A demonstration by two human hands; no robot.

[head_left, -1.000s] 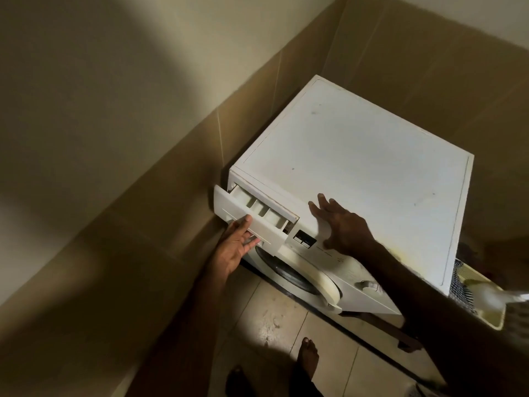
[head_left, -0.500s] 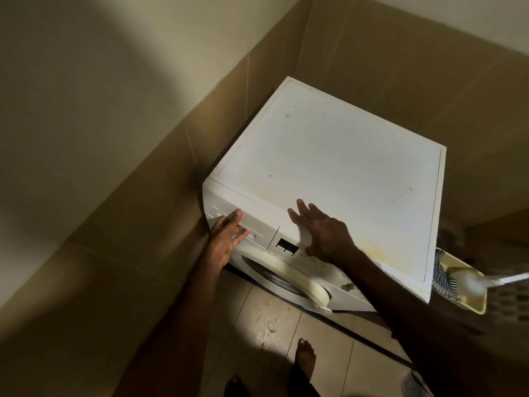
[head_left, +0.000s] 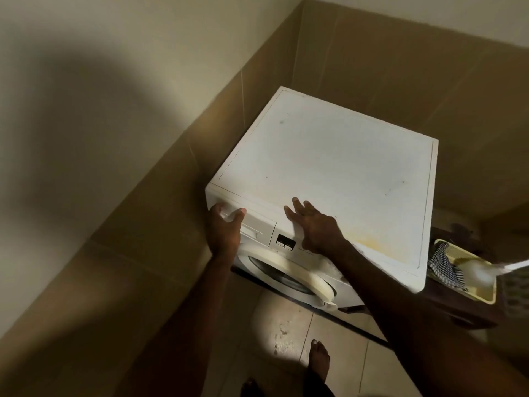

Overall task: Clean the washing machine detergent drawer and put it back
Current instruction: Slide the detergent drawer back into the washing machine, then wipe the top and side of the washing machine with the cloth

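Observation:
A white front-loading washing machine [head_left: 329,156] stands in the corner of a tiled room. Its detergent drawer [head_left: 257,222] sits pushed in, flush with the front panel at the top left. My left hand [head_left: 226,227] presses against the drawer front, thumb and fingers spread across its left part. My right hand [head_left: 315,224] rests flat on the front edge of the machine's top, just right of the small display [head_left: 285,241]. The round door [head_left: 289,275] below is closed.
A yellow tray [head_left: 483,295] with a checked cloth [head_left: 443,265] and a white brush stands on a dark stand right of the machine. Brown tiled walls close in on the left and behind. My bare foot [head_left: 319,355] is on the light floor tiles.
The drawer, pulled out a second ago, has been pushed fully into the machine by my left hand. My right hand has stayed on the top edge.

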